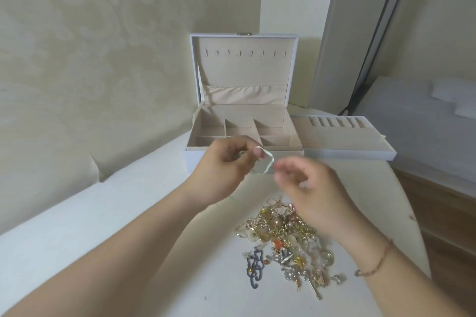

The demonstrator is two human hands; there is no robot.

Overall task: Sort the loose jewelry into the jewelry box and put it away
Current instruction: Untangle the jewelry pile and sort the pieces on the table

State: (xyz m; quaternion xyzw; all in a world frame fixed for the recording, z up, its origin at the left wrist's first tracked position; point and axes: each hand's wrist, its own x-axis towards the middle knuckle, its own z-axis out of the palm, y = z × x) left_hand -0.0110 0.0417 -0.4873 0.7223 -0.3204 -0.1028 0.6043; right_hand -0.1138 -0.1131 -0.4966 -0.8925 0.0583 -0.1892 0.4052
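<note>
Directly ahead of both hands sits the open jewelry box (243,134); left hand (226,167) pinches a pale ring (262,162), nearer it; blurred right hand (306,188) curls empty.

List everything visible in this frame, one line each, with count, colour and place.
jewelry box: one, white with beige lining, open, against the wall.
tray: one, beige-lined, right of the box.
jewelry pile: one, mostly gold, on the table's near right.
cat pendant: one, grey, left of the pile.
table: one, white.
pale bangle: one, pinched by the left hand.
left hand: before the box.
right hand: blurred, bracelet on its wrist.
</note>
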